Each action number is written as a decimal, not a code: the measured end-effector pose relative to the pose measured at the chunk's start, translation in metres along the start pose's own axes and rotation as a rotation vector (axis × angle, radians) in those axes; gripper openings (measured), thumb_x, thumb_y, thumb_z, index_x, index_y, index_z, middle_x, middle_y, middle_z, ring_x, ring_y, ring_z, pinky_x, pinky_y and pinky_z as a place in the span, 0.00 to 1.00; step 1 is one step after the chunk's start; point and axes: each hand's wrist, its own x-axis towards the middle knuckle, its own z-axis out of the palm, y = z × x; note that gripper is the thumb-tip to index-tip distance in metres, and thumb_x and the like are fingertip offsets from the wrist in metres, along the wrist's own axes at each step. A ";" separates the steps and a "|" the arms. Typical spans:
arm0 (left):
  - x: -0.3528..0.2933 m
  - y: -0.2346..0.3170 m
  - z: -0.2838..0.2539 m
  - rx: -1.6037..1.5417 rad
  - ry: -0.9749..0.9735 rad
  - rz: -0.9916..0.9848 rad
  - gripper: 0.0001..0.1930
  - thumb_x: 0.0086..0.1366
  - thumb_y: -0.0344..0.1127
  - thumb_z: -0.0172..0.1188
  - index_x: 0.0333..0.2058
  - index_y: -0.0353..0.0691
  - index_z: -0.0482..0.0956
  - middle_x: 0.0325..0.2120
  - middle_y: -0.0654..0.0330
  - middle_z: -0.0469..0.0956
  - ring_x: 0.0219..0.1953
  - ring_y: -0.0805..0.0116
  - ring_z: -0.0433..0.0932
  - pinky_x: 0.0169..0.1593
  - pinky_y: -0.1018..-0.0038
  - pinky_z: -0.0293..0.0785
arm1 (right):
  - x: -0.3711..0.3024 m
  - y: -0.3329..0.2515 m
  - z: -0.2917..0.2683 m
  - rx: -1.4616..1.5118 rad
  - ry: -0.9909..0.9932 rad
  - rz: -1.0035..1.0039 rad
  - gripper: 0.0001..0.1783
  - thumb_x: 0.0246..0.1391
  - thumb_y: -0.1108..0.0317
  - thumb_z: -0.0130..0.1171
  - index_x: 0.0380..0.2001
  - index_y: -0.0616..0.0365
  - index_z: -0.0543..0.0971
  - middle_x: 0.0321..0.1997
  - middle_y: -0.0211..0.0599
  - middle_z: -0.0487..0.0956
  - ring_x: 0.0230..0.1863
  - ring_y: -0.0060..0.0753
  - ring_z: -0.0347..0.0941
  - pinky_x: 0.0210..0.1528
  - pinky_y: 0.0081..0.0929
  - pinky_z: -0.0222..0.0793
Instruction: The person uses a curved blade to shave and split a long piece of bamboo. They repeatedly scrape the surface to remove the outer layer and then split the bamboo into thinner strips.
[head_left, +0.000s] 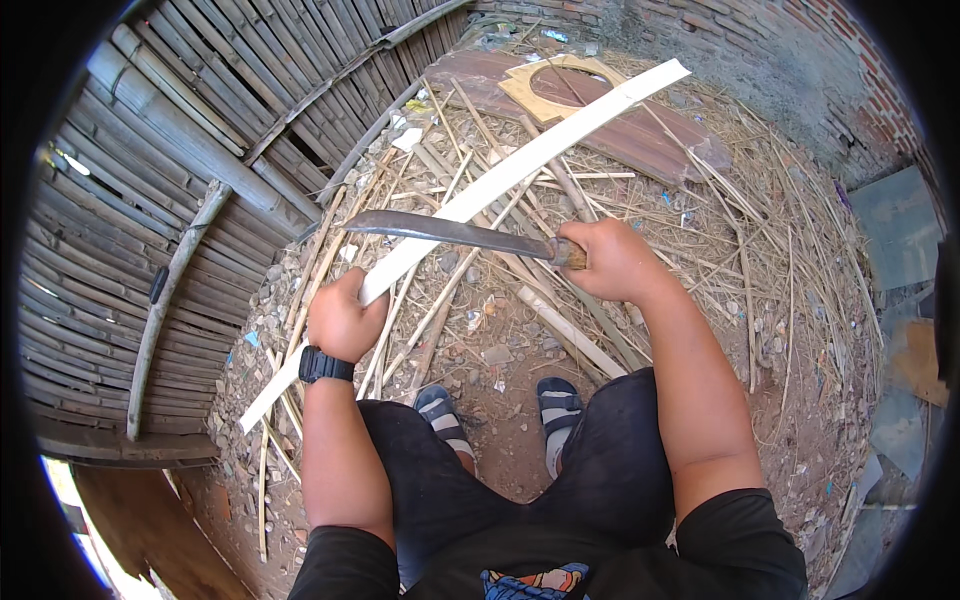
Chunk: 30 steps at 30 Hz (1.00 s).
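Note:
My left hand [345,315], with a black watch on its wrist, is closed round a long pale bamboo strip [530,155]. The strip runs slantwise from the lower left, under my fist, up to the far right. In my right hand [612,262] is the wooden handle of a machete [450,230], gripped by closed fingers. Its dark, slightly curved blade points left and lies across the strip, a little beyond my left hand. Whether the edge touches the strip or only passes over it, I cannot tell.
Bamboo slats and sticks [570,330] litter the dirt floor between and beyond my feet. Farther off lie a brown wooden board [640,150] and a yellowish panel with a round hole [520,85]. A bamboo wall [110,260] stands left, a brick wall [780,90] far right.

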 end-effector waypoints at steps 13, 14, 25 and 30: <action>0.000 0.005 -0.009 0.035 0.131 0.028 0.11 0.54 0.41 0.63 0.24 0.40 0.74 0.20 0.47 0.77 0.25 0.44 0.78 0.30 0.55 0.75 | 0.004 0.016 -0.003 0.214 0.040 0.076 0.17 0.49 0.64 0.68 0.39 0.63 0.80 0.27 0.41 0.80 0.29 0.32 0.75 0.37 0.33 0.70; 0.000 0.005 -0.009 0.041 0.135 0.028 0.11 0.54 0.41 0.63 0.24 0.40 0.74 0.20 0.47 0.77 0.25 0.44 0.78 0.30 0.55 0.75 | 0.002 0.028 -0.002 0.347 0.132 0.153 0.17 0.49 0.63 0.68 0.39 0.62 0.80 0.28 0.39 0.81 0.30 0.32 0.75 0.38 0.33 0.71; 0.000 0.004 -0.007 0.019 0.094 0.003 0.10 0.53 0.39 0.62 0.24 0.38 0.74 0.21 0.44 0.77 0.26 0.42 0.78 0.31 0.54 0.75 | 0.000 0.031 0.002 0.258 0.176 0.126 0.14 0.49 0.63 0.67 0.38 0.58 0.81 0.28 0.49 0.81 0.31 0.47 0.79 0.38 0.39 0.73; 0.001 0.004 0.001 0.020 0.102 0.014 0.10 0.53 0.38 0.62 0.24 0.38 0.73 0.20 0.44 0.77 0.25 0.42 0.77 0.31 0.54 0.74 | -0.006 0.049 -0.003 0.505 0.418 0.337 0.16 0.48 0.62 0.66 0.39 0.58 0.80 0.31 0.53 0.81 0.33 0.53 0.79 0.38 0.40 0.73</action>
